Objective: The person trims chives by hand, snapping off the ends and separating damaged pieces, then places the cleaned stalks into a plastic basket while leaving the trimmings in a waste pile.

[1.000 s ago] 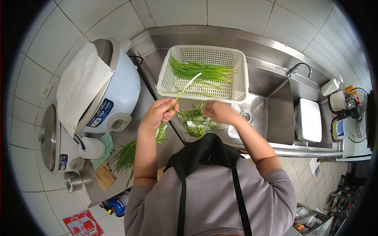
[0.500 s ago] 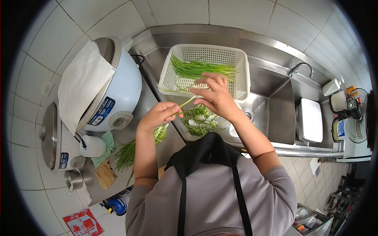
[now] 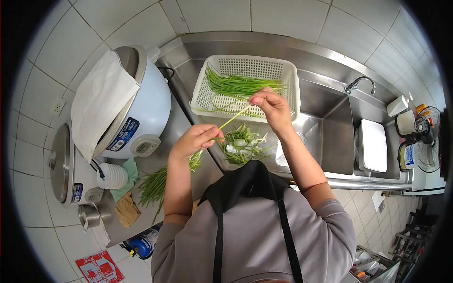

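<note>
Between my two hands stretches one thin green stalk (image 3: 234, 117), chive-like in look. My left hand (image 3: 197, 138) pinches its lower end, fingers curled. The other end is in a pinch of my right hand (image 3: 271, 106), over the front of a white perforated basket (image 3: 295, 92). Inside the basket lies a row of long green stalks (image 3: 240, 84), with a few loose ones in front. Below the hands, a heap of green trimmings (image 3: 243, 145) with white bits sits at the sink's left end. Another bunch of stalks (image 3: 153, 187) rests on the counter, partly behind my left forearm.
Two rice cookers (image 3: 153, 113) stand on the left, a white cloth over the larger. Near them are stacked white bowls (image 3: 113, 176), a green cloth (image 3: 130, 174) and a brown cloth (image 3: 126, 210). To the right are the steel sink (image 3: 330, 137), a faucet (image 3: 361, 85) and a white-lidded container (image 3: 373, 145).
My right hand has gone from spread fingers to a pinch on the stalk's far end, shifting slightly right. The stalk is now drawn straight. My left hand has barely moved.
</note>
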`<action>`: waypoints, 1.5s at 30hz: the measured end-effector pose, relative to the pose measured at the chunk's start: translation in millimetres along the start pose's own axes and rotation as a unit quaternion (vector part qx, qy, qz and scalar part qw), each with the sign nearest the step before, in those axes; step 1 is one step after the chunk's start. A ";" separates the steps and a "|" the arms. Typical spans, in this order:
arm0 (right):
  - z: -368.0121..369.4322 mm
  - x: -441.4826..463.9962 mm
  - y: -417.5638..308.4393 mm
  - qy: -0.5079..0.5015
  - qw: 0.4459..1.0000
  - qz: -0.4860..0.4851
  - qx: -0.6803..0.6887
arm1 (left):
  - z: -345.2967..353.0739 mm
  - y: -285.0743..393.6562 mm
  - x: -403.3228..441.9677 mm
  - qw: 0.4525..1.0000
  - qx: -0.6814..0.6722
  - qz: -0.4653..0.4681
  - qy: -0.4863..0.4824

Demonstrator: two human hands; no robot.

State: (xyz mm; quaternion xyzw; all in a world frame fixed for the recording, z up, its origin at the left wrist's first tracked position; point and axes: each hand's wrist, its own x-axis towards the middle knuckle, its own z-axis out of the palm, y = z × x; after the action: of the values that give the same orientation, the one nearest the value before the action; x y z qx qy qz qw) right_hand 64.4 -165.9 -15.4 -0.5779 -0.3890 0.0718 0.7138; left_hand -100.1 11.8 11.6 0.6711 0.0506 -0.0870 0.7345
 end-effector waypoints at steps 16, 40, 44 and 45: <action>-5.9 -34.8 33.1 -0.245 0.954 0.094 -0.144 | -19.5 -14.6 -13.7 0.999 0.000 -0.026 0.028; -46.6 -2.4 28.1 0.055 0.947 0.209 0.236 | -26.0 -15.8 -29.3 0.978 0.172 -0.016 0.118; -38.1 -13.4 34.8 -0.104 0.955 0.276 -0.025 | -29.6 -18.1 -27.5 0.988 0.113 -0.020 0.099; -29.4 -19.2 40.9 -0.153 0.956 0.248 -0.027 | -31.4 -21.3 -25.1 0.991 0.102 -0.018 0.088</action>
State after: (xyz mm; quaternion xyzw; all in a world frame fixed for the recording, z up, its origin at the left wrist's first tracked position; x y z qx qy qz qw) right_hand 84.1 -185.9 -61.4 -0.6573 -0.3401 0.3237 0.5895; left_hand -127.6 42.7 -7.3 0.7466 0.1178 -0.0455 0.6532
